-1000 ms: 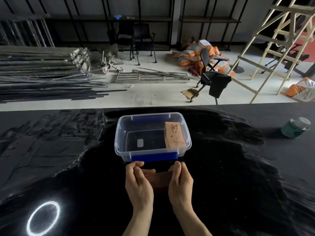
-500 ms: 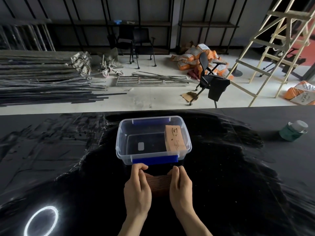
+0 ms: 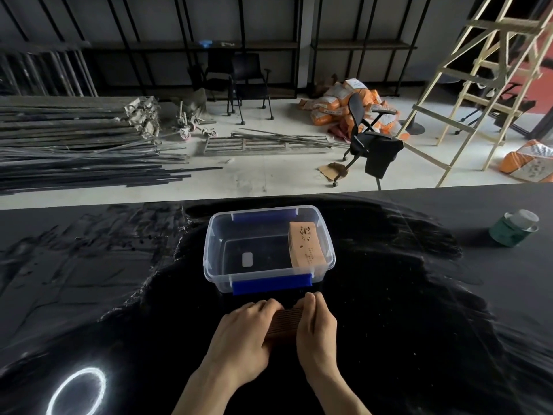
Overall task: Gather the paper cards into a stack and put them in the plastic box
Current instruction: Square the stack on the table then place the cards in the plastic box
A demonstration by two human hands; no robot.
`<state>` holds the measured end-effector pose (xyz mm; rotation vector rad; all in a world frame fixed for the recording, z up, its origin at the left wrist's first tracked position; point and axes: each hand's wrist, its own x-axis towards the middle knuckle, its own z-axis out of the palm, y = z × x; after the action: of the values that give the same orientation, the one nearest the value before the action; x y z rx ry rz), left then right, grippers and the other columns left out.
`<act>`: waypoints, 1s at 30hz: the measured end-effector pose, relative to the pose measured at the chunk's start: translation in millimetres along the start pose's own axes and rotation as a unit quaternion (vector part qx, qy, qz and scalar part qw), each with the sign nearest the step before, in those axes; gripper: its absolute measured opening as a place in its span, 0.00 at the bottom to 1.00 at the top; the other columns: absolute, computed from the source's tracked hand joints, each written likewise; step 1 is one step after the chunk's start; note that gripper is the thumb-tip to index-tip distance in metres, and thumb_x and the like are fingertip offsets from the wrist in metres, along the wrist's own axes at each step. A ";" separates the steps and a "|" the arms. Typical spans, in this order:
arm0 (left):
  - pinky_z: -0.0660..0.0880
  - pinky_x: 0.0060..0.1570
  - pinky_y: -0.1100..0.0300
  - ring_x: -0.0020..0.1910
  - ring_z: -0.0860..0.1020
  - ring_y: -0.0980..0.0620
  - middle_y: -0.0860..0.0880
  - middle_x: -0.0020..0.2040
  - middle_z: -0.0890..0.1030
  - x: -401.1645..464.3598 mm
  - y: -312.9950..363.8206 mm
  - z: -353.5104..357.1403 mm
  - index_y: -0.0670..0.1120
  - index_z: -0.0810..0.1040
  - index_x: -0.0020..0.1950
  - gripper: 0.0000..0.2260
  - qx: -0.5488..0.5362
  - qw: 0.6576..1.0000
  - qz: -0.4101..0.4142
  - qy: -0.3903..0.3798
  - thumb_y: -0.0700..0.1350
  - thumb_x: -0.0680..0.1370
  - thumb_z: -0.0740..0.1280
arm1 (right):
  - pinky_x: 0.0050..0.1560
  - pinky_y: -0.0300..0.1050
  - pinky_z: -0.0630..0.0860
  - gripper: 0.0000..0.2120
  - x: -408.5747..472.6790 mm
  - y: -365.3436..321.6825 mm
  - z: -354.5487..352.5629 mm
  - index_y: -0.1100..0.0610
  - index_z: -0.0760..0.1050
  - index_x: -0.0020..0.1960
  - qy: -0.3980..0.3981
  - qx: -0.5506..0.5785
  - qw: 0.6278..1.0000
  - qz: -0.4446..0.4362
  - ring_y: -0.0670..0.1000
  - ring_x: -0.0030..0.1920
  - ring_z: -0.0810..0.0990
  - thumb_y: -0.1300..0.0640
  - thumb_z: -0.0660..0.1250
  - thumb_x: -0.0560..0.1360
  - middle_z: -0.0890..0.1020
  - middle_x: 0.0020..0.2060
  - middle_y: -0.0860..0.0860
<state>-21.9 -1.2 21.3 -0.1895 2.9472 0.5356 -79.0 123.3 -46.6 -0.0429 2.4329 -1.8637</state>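
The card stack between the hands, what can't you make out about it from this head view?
- Card stack: both ends covered by the left hand and right hand; card count unreadable.
- Card faces: only edges show.
- Brown pack in the plastic box: print too small to read.

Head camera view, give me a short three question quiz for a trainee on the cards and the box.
1. True or false: the stack of paper cards already lies inside the plastic box.
2. Multiple choice: what holds the stack? A) left hand alone B) right hand alone C) both hands, one on each side.
3. Short answer: on which side of the box does the brown card packet sit, as the camera sees it?

Key
1. False: it sits on the black table, just in front of the box.
2. C.
3. The right side.
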 end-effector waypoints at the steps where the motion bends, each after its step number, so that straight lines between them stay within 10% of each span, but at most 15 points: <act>1: 0.74 0.68 0.57 0.67 0.77 0.54 0.57 0.66 0.80 1.2 -0.1 0.7 0.58 0.69 0.71 0.26 0.000 1.000 -0.006 -0.002 0.41 0.75 0.70 | 0.32 0.37 0.76 0.16 0.1 -0.8 -0.6 0.56 0.75 0.41 -0.004 -0.001 1.000 0.005 0.48 0.32 0.78 0.58 0.58 0.86 0.79 0.32 0.51; 8: 0.79 0.64 0.58 0.58 0.82 0.60 0.59 0.58 0.84 -1.2 -9.6 1.3 0.59 0.75 0.67 0.25 -0.179 0.982 -0.051 0.012 0.47 0.72 0.77 | 0.45 0.42 0.84 0.08 2.9 -31.0 -29.5 0.51 0.82 0.52 -0.075 0.099 0.992 0.036 0.48 0.44 0.87 0.47 0.70 0.79 0.87 0.44 0.51; 19: 0.78 0.63 0.36 0.55 0.86 0.40 0.41 0.52 0.89 -6.3 2.5 -14.3 0.45 0.87 0.53 0.16 -0.657 0.729 -0.166 0.090 0.46 0.67 0.81 | 0.62 0.54 0.84 0.16 11.1 -79.3 -52.2 0.59 0.83 0.64 -0.244 0.161 0.956 0.037 0.56 0.59 0.88 0.62 0.76 0.76 0.89 0.56 0.56; 30: 0.80 0.63 0.46 0.55 0.86 0.46 0.46 0.51 0.89 6.4 -5.8 -42.6 0.45 0.82 0.59 0.16 -0.621 0.764 -0.155 0.081 0.42 0.73 0.78 | 0.59 0.54 0.86 0.09 21.3 -89.6 -43.6 0.56 0.85 0.57 -0.221 0.124 0.967 0.032 0.52 0.55 0.90 0.59 0.76 0.77 0.91 0.53 0.52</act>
<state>-32.2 -22.4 57.9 -0.8306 2.0403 2.3430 -105.8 140.4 50.2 -0.3225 1.8774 -1.8721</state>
